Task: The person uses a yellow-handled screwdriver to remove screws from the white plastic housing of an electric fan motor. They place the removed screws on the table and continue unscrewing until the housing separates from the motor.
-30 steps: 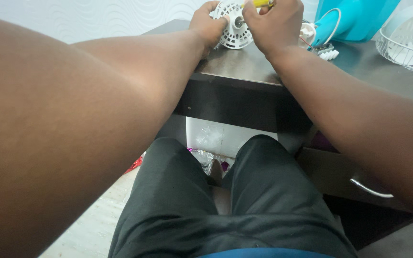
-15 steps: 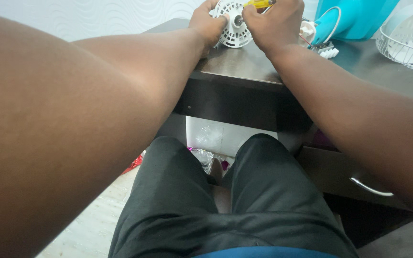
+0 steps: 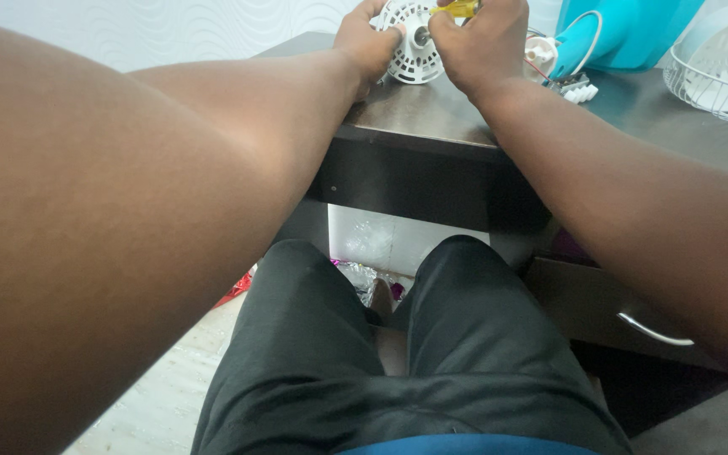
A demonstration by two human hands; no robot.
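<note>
From the head camera, at the far top edge of the picture, a round white slotted fan part is seen standing upright on the dark desk, close to the near edge. It is gripped on its left side by the left hand, fingers curled around the rim and the thumb laid across the front. The right hand is closed around a yellow-handled screwdriver, which is held against the top of the part, just above the metal shaft at its centre; the tool's tip cannot be made out. Just beside the right hand, a small white plug block with red wires is spotted on the desk, and behind it a turquoise fan body is propped. Further right, a white wire grille is seen lying on the desk, cut off by the picture's edge. Lower down, black trousers are shown at the desk front, with crumpled shiny wrapping on the floor between the knees and a drawer handle at the right.
</note>
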